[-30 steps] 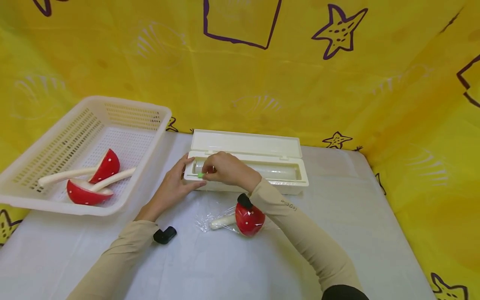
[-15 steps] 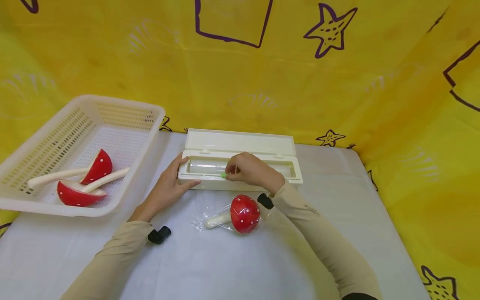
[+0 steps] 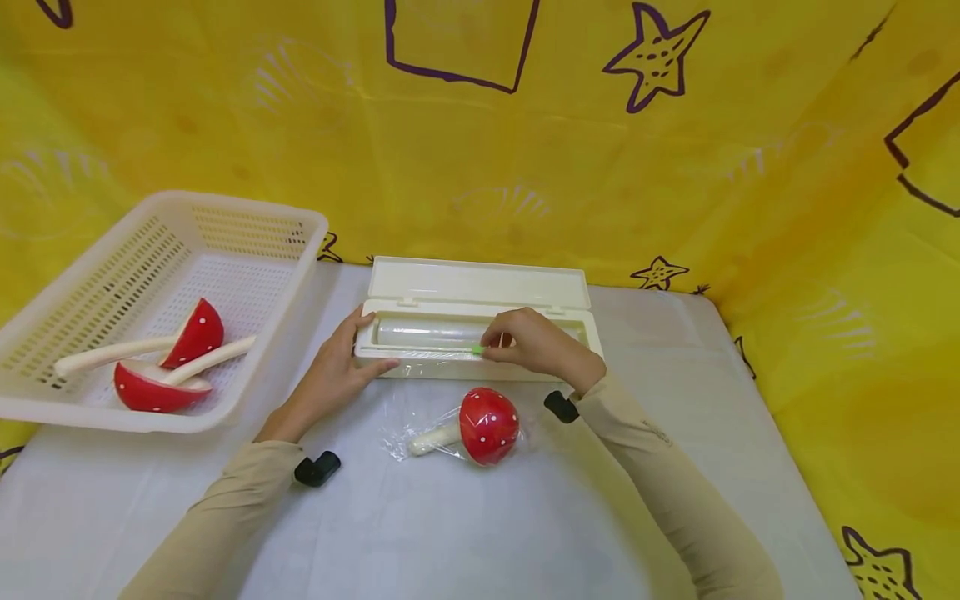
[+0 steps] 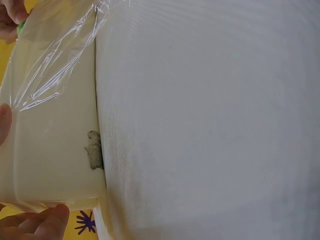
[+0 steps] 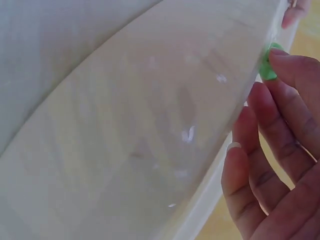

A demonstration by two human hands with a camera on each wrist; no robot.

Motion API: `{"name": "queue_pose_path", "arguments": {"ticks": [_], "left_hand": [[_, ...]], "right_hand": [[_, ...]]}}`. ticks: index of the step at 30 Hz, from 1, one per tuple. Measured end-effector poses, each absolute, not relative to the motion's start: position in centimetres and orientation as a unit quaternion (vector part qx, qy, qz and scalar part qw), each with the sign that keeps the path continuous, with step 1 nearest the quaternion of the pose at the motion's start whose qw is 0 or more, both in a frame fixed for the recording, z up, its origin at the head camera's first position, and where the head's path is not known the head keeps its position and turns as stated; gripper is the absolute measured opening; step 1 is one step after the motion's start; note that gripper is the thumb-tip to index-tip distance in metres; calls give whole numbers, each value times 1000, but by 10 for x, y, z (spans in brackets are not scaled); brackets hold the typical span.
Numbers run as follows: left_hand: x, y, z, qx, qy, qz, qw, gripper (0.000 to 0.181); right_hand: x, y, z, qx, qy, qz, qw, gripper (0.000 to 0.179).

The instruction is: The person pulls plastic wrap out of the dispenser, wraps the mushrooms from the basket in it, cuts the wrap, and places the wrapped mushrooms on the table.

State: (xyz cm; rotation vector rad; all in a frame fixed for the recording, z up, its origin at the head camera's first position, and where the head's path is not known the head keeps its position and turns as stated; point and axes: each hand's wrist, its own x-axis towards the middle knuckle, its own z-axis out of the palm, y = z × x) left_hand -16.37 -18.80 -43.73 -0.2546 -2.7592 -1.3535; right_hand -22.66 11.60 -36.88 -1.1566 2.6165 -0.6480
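A long cream cling film dispenser (image 3: pixel 480 282) lies across the table with its lid tipped back. Inside it sits a clear film roll (image 3: pixel 423 333). My left hand (image 3: pixel 326 379) grips the dispenser's left end, thumb on the front edge and fingers at the side. On the front rail, my right hand (image 3: pixel 536 342) pinches the small green cutter slider (image 5: pixel 270 62) between thumb and index finger, right of the middle. Clear film (image 4: pixel 55 65) hangs over the dispenser's front face. Nearer to me rests a red toy mushroom (image 3: pixel 489 425) with white dots, wrapped in clear film.
To the left stands a white plastic basket (image 3: pixel 281 287). It holds two halved red mushrooms (image 3: pixel 198 333) with long pale stems. Yellow cloth (image 3: pixel 480 150) with drawn starfish hangs behind the table and along its right side. A white cloth (image 3: pixel 420 533) covers the table.
My right hand has slid the green cutter slider rightward along the rail, from near the left end to past the middle. My left hand keeps its hold. The view has shifted slightly.
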Motion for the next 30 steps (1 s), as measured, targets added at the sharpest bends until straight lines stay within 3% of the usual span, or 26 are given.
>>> {"name": "queue_pose_path", "arguments": {"ticks": [16, 25, 30], "left_hand": [[-163, -192, -438, -81, -899, -430, 17, 91], [-162, -191, -437, -90, -902, -422, 24, 86], [-163, -189, -438, -89, -902, -423, 23, 92]], "right_hand": [[-219, 144, -373, -321, 912, -238, 97, 15], [-217, 170, -374, -332, 909, -243, 67, 12], [-215, 187, -375, -323, 920, -217, 44, 12]]}}
